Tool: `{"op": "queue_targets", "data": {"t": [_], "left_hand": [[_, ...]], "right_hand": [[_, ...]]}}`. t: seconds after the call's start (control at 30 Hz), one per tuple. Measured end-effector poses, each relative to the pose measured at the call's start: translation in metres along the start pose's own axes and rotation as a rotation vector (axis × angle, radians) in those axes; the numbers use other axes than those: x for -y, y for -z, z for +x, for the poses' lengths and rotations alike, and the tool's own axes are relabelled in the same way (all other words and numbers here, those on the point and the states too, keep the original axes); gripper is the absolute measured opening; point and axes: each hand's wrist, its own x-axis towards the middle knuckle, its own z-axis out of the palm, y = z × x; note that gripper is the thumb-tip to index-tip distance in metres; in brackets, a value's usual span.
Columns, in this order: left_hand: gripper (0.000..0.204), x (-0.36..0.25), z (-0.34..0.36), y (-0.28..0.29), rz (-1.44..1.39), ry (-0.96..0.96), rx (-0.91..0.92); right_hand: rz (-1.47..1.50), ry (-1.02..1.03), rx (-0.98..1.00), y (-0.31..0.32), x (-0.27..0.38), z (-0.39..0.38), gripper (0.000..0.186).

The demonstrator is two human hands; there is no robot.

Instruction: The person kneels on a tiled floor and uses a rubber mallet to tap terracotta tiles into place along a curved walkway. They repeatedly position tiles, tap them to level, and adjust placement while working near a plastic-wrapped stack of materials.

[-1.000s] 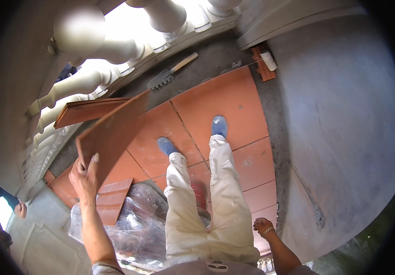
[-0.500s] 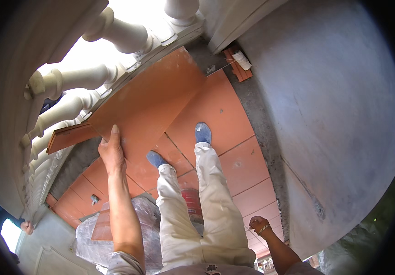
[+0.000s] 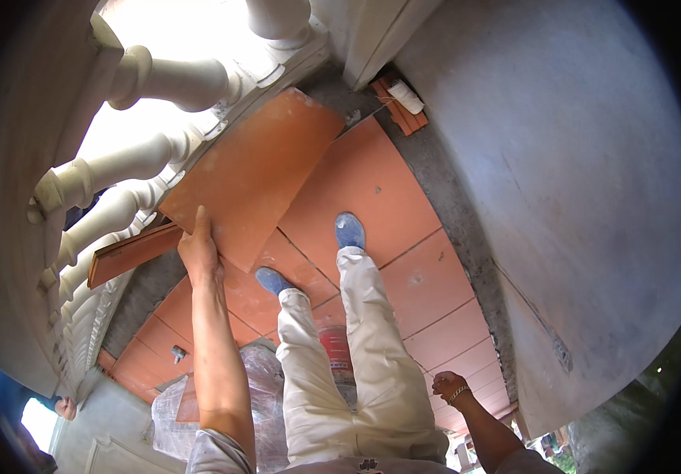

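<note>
A large orange-brown clay floor tile (image 3: pixel 253 174) is gripped at its near left edge by my left hand (image 3: pixel 199 249), thumb on top and fingers hidden beneath. The tile is tilted, its far end close to the balustrade and its right edge overlapping the laid tiles (image 3: pixel 356 174). Just left of that hand, a stack of narrow tile strips (image 3: pixel 131 254) leans by the balusters. My right hand (image 3: pixel 449 385), with a bracelet at the wrist, hangs low on the right. Its fingers are curled in, and nothing shows in them.
White balusters (image 3: pixel 143 154) line the left, and a grey wall (image 3: pixel 562 197) rises on the right. Cut tile pieces with a white string spool (image 3: pixel 405 96) lie in the far corner. Behind my legs are a red bucket (image 3: pixel 335 347) and a plastic-wrapped bundle (image 3: pixel 265 379). Another person's hand (image 3: pixel 65 408) shows at lower left.
The tile in my left hand has turned slightly and its far end has drawn nearer. The view has shifted a little. My right hand still hangs curled.
</note>
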Motion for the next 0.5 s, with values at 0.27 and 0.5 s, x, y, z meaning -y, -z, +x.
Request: {"op": "queue_targets", "data": {"t": [0.27, 0.5], "left_hand": [[0.038, -0.058, -0.086, 0.007, 0.669, -0.334, 0.003], [0.040, -0.167, -0.140, 0.021, 1.148, -0.998, 0.575]], "right_hand": [[-0.707, 0.244, -0.093, -0.013, 0.145, 0.014, 0.057], [-0.457, 1.459, -0.177, -0.109, 0.370, -0.044, 0.089]]}}
